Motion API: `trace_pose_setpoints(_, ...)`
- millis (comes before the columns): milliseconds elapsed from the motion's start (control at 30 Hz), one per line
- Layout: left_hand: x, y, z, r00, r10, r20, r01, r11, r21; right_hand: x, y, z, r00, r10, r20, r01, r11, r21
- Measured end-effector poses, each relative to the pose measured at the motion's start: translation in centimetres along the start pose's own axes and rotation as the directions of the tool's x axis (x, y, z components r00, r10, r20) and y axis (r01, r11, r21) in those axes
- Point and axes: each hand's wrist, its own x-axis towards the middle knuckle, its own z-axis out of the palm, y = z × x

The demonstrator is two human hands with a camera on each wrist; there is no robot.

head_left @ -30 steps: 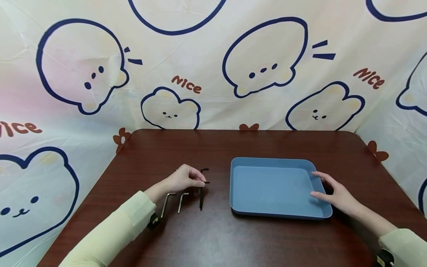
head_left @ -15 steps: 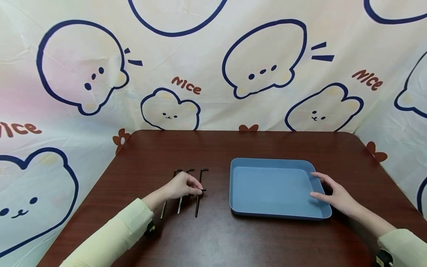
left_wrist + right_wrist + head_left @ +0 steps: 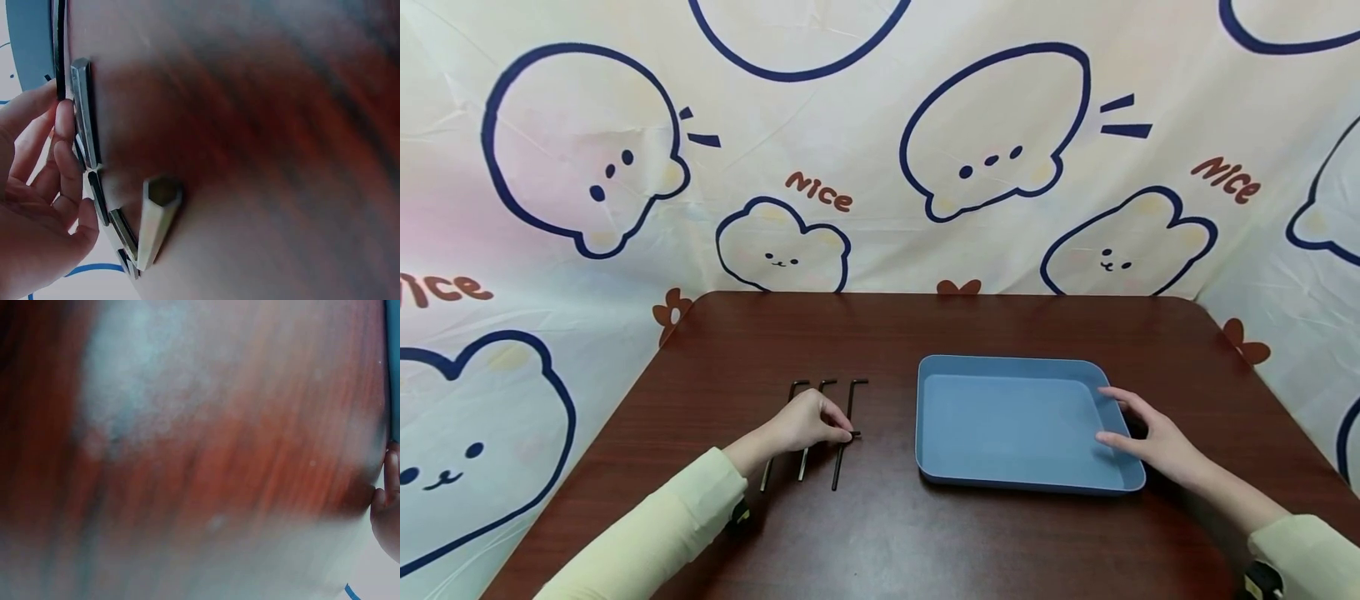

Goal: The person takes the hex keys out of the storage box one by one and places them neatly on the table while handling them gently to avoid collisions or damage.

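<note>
My left hand (image 3: 808,421) pinches a dark hex key (image 3: 838,468) between thumb and fingertips near its short bent end. The key's long arm points toward me, low over the table. Two more hex keys, a left one (image 3: 767,475) and a middle one (image 3: 803,465), lie beside it, partly hidden by the hand. Behind is a row of three, its right key (image 3: 852,396) the least covered. In the left wrist view, the pinched hex key (image 3: 59,50) stands out black against the tray. My right hand (image 3: 1161,442) rests on the right rim of the blue tray (image 3: 1030,482), thumb and index finger reaching over it.
The tray stands on the brown wooden table (image 3: 880,533), right of the hex keys, with its inside bare. A patterned cloth (image 3: 880,150) hangs behind the table and along both sides.
The left hand has moved toward me and slightly left, bringing the pinched hex key in line with the front row. The back row has come into view. The right hand stays on the tray.
</note>
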Motion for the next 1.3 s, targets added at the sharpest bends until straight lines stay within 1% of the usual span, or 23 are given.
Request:
trace_pose_setpoints(133,0.06,0.13,0.16,1.000,-0.024,-0.013,0.025,1.000,0.003,0.01,-0.04,0.01,1.000,0.001,-0.004,-0.001,1.000,-0.003)
trace_pose_setpoints(367,0.19,0.41,0.46,0.995,-0.085,-0.046,0.086,0.996,0.016,-0.04,-0.19,0.02,1.000,0.004,0.001,-0.004,1.000,0.010)
trace_pose_setpoints(467,0.28,0.42,0.47,0.994,-0.096,-0.055,0.097,0.995,0.015,-0.02,-0.17,-0.01,1.000,0.004,0.001,-0.004,1.000,0.011)
trace_pose_setpoints(600,0.37,0.27,0.48,0.993,-0.104,-0.056,0.105,0.994,0.010,0.03,-0.14,-0.07,1.000,0.004,0.000,-0.004,1.000,0.011)
trace_pose_setpoints(900,0.38,0.27,0.47,0.994,-0.100,-0.049,0.099,0.995,-0.012,0.11,-0.04,-0.05,1.000,0.009,0.006,-0.009,1.000,0.009)
trace_pose_setpoints(1167,0.40,0.37,0.49,0.992,-0.105,-0.066,0.105,0.994,0.004,0.11,-0.04,-0.03,1.000,0.016,0.006,-0.016,1.000,0.006)
trace_pose_setpoints(1300,0.49,0.30,0.52,0.992,-0.109,-0.062,0.109,0.994,0.001,0.11,-0.05,-0.02,1.000,0.019,0.007,-0.019,1.000,0.008)
